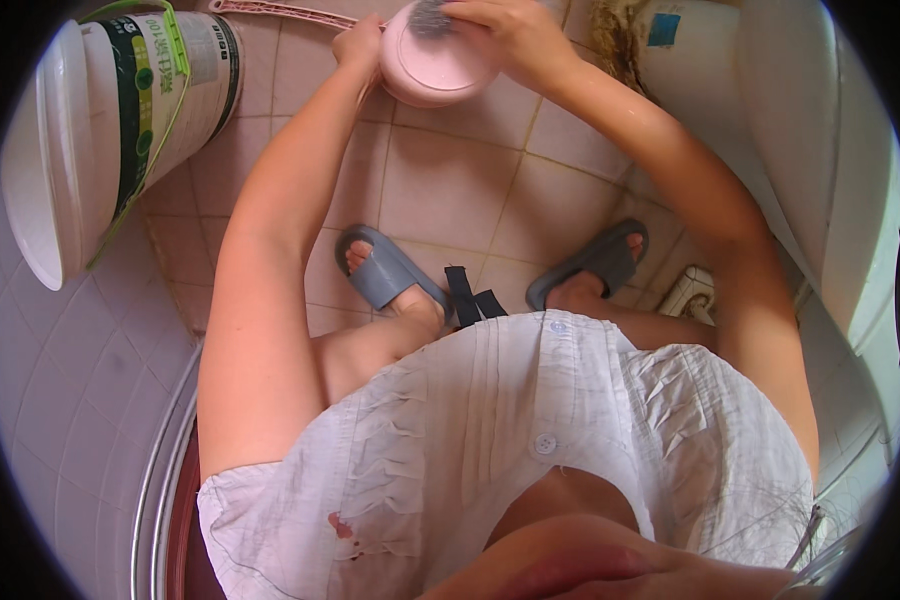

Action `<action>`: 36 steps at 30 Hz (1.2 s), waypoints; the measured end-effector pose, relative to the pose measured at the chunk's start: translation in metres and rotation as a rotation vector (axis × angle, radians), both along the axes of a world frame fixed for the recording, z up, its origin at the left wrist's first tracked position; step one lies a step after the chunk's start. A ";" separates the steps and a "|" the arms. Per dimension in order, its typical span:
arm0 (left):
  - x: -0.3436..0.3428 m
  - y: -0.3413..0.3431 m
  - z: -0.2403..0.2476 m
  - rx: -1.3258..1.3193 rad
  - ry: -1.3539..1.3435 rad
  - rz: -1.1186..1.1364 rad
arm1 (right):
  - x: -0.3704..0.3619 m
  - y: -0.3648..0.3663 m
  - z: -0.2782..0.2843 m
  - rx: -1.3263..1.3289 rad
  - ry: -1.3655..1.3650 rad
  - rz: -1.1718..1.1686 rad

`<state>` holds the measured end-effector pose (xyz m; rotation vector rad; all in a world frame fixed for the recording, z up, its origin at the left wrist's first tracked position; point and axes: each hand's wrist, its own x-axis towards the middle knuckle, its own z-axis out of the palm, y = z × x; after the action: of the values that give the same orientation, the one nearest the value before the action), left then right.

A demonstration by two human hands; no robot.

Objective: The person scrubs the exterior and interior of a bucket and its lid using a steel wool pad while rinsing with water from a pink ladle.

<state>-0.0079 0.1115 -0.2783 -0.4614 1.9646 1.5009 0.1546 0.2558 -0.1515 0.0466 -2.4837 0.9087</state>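
Observation:
At the top of the head view I hold a pink plastic water dipper (433, 75), its round, smooth base facing me. Its long ridged handle stretches off to the left. My left hand (358, 48) is closed around the handle where it meets the bowl. On the base lies a grey steel-wool scourer (430, 20), pressed there by the fingers of my right hand (518, 38). The far side of the dipper and part of my right fingers are cut off by the upper edge.
A large white bucket (80, 130) with a green handle lies tilted at the left. White toilet-like ceramic (700, 60), stained brown at its base, stands at the right. Tiled floor (450, 185) shows around my grey slippers (385, 265); black straps (460, 290) hang between them.

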 end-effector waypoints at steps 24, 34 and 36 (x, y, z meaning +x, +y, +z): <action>-0.023 -0.017 -0.031 0.104 -0.062 0.036 | 0.069 -0.050 0.006 -0.231 -0.214 -0.329; -0.009 -0.001 -0.025 -0.319 0.333 -0.477 | 0.016 -0.097 0.003 -0.031 -0.297 -0.011; -0.014 0.007 -0.048 -0.326 0.320 -0.430 | 0.010 -0.087 0.011 0.029 -0.425 -0.003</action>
<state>-0.0221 0.1189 -0.3262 0.0840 2.3826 1.0341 0.1651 0.1691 -0.1406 -0.1572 -2.8843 0.9622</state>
